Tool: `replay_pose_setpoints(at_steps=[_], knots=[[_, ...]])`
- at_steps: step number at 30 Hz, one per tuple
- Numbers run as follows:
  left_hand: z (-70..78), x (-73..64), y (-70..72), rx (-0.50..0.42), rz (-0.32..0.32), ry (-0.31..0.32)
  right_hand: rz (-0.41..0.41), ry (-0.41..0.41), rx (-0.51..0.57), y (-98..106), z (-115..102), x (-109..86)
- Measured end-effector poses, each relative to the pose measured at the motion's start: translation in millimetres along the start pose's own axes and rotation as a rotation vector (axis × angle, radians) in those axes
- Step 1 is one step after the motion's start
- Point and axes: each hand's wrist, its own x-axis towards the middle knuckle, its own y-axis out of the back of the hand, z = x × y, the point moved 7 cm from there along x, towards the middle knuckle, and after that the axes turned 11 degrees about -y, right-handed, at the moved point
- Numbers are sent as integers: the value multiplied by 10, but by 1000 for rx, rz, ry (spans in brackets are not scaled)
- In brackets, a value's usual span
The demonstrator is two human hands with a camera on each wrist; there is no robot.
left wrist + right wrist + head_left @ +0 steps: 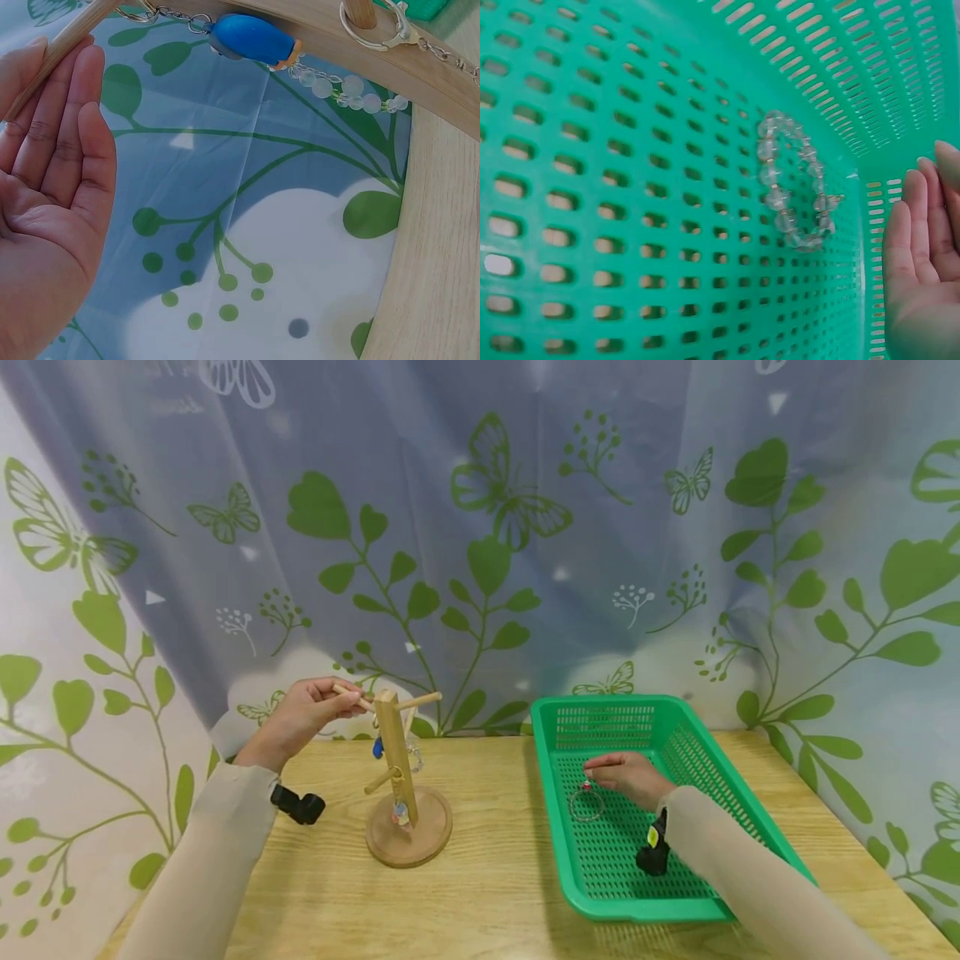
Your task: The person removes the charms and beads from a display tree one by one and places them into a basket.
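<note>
My left hand (pixel 311 712) pinches an upper peg (pixel 64 49) of a wooden stand (pixel 395 752) between thumb and fingers. Near the post, a keychain with a blue charm (pixel 251 37) hangs from that peg. Lower down, a keychain with a small figure charm (pixel 401 814) hangs from another peg. Clear beads (pixel 352 94) dangle behind the post. Inside the green basket (pixel 555 827), my right hand (pixel 630 777) reaches over a clear beaded bracelet (pixel 772 176), its fingers extended. A small red piece (pixel 587 786) shows just below the fingertips; whether they touch it cannot be told.
The stand has a round base (pixel 405 852) on the wooden table (pixel 480 868), left of the basket. A patterned curtain (pixel 420 527) hangs behind the table. The basket's raised walls surround my right hand.
</note>
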Motion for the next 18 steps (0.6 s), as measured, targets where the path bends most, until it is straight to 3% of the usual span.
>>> replay_pose_setpoints(at_steps=[10, 18], knots=[[-17, 0, 11, -1, 7, 14, 11, 16, 75, -26, -282, -51], [-1, -2, 3, 18, 6, 13, -12, 66, 43, -179, -498, -131]])
